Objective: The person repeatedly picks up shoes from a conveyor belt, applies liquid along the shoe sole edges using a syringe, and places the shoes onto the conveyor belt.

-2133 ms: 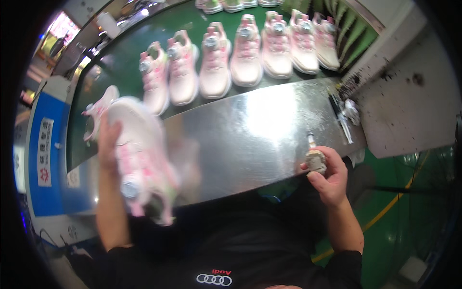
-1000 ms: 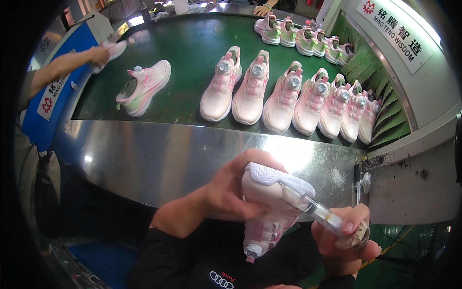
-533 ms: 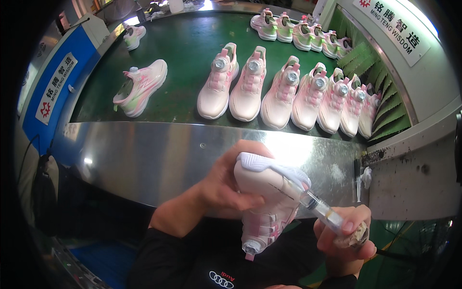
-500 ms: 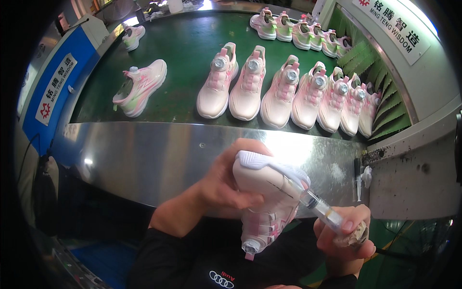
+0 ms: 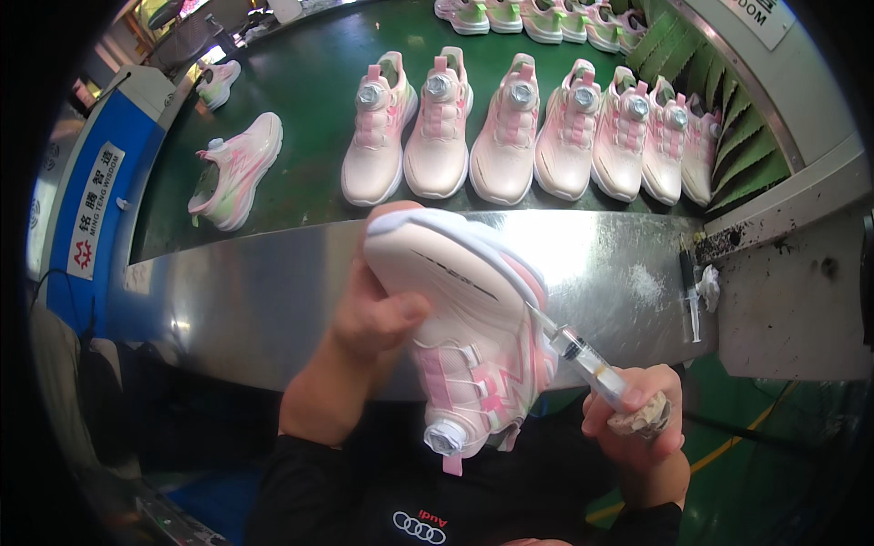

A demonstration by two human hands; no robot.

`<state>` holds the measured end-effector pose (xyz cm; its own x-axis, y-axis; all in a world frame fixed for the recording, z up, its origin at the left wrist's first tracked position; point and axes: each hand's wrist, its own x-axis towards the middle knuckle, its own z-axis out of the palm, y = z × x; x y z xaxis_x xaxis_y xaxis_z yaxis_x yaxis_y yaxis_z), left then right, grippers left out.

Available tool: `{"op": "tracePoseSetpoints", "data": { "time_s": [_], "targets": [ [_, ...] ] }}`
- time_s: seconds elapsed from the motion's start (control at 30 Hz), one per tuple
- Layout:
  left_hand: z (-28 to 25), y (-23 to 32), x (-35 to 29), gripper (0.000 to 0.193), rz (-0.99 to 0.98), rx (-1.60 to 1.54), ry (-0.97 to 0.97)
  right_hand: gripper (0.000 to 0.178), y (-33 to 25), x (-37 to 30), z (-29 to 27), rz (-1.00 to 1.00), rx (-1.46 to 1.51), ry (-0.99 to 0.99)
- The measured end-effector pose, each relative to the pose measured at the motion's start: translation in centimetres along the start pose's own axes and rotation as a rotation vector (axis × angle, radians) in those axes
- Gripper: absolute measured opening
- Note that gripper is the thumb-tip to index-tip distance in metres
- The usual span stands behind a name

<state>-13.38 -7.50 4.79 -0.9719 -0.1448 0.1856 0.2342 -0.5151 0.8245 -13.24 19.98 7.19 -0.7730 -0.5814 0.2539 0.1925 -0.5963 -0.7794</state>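
Note:
In my left hand (image 5: 375,305) is a pale pink sneaker (image 5: 455,305), gripped by its toe and sole side. It hangs toe up, with the collar and a wrapped round dial nearest me. My right hand (image 5: 637,420) is closed around a clear syringe (image 5: 587,364) with an amber-tinged part inside. The needle tip meets the seam between the upper and the white sole, or sits very close to it. A crumpled beige wad (image 5: 645,417) is bunched at the syringe's rear, under my right fingers. My left fingertips are partly hidden behind the shoe.
Several similar sneakers (image 5: 503,150) stand in a row on the green conveyor belt (image 5: 305,82), with another row behind. One sneaker (image 5: 238,173) lies at the left. A steel ledge (image 5: 246,300) borders the belt. A second syringe (image 5: 690,291) rests by the white tissue (image 5: 708,288) at right.
The held sneaker has moved up and left and turned, showing more of its side. The syringe has shifted slightly left and up with it, tip still at the sole seam. The view has tilted.

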Motion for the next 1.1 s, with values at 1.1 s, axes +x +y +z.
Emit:
{"op": "tracePoseSetpoints", "data": {
  "time_s": [1.1],
  "targets": [
    [-2.5,-2.2,2.7,0.050,-0.338,-0.241,0.133,0.050,2.6,-6.7,-4.2,0.062,-0.070,0.015]
  ]
}}
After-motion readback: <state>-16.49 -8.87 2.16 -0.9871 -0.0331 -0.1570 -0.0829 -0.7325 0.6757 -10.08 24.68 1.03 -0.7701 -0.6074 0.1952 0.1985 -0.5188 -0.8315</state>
